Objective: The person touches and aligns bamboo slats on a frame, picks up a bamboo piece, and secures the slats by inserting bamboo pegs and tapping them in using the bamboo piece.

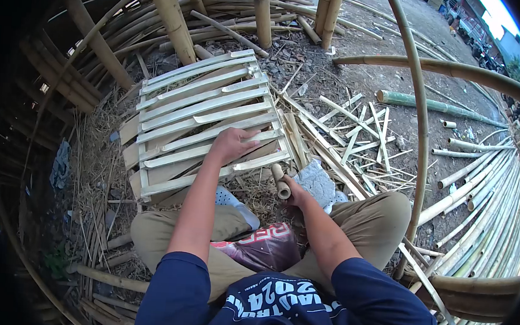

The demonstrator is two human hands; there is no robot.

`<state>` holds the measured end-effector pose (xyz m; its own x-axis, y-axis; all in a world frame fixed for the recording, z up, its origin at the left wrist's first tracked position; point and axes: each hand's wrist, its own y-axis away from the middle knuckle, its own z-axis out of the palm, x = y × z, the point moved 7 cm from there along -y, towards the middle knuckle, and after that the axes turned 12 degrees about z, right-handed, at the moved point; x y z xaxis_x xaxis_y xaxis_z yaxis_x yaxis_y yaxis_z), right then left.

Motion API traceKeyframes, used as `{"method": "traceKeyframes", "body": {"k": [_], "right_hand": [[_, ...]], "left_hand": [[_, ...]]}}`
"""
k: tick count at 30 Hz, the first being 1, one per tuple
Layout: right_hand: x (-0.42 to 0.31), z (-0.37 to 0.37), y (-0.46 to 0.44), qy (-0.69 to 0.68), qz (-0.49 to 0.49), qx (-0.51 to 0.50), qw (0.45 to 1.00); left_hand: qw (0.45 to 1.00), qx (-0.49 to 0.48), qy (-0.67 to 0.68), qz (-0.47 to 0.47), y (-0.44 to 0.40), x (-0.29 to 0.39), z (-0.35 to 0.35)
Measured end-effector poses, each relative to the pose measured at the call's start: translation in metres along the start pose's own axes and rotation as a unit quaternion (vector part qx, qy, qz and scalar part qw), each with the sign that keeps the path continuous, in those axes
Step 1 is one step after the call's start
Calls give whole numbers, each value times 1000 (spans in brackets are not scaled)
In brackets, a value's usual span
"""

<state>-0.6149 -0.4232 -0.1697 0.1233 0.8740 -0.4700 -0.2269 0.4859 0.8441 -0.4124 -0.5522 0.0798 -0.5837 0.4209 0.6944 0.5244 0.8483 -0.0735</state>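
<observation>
A panel of pale split-bamboo slats (209, 109) lies on the ground in front of me, its slats running crosswise between side strips. My left hand (235, 145) is closed around one of the nearer slats, towards the panel's right side. My right hand (294, 192) grips a short, hollow bamboo piece (281, 181) just off the panel's near right corner. One open end of that piece faces me; whether it has a handle inside my fist is hidden. A grey stone block (316, 182) sits just beyond my right hand.
Loose split strips (363, 133) are scattered right of the panel. Long bamboo poles (475, 199) lie in a fan at far right. A curved upright pole (418, 106) stands near my right knee. Thick bamboo posts (172, 23) rise behind the panel. Dark cloth (267, 246) lies between my legs.
</observation>
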Motion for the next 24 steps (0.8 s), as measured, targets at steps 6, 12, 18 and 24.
{"method": "traceKeyframes", "body": {"k": [6, 12, 18, 24], "right_hand": [[-19, -71, 23, -131, 65, -32, 989], [-106, -76, 133, -37, -121, -68, 990], [-186, -27, 267, 153, -254, -110, 949], [-212, -5, 315, 127, -303, -149, 933]], "left_hand": [[999, -16, 17, 23, -6, -15, 5], [1000, -19, 11, 18, -2, -7, 2], [999, -8, -11, 30, -4, -7, 4], [1000, -20, -13, -7, -1, -3, 2]]}}
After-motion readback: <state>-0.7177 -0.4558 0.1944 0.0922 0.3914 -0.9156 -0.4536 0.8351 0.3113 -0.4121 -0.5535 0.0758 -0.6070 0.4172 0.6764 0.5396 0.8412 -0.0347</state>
